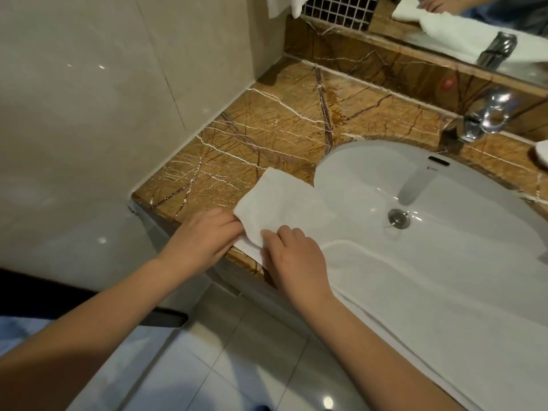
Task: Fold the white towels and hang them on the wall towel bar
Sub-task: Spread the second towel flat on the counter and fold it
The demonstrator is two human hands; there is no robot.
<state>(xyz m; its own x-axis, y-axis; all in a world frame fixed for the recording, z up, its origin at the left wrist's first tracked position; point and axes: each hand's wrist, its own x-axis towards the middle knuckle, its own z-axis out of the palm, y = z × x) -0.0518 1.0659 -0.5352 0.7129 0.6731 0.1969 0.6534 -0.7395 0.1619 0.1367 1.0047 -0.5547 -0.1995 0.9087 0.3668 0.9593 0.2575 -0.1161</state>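
A long white towel point(415, 292) lies flat along the front rim of the sink point(444, 188), running right from both hands. Its end rests on the brown marble desk point(281, 120) just beyond them. The left hand point(204, 235) grips the towel's near corner with curled fingers, and the right hand point(293, 253), close beside it, pinches the edge. A chrome faucet point(486, 120) and a mirror point(474, 25) stand far beyond the right hand. Beige wall point(89, 114) tiles rise left of the left hand.
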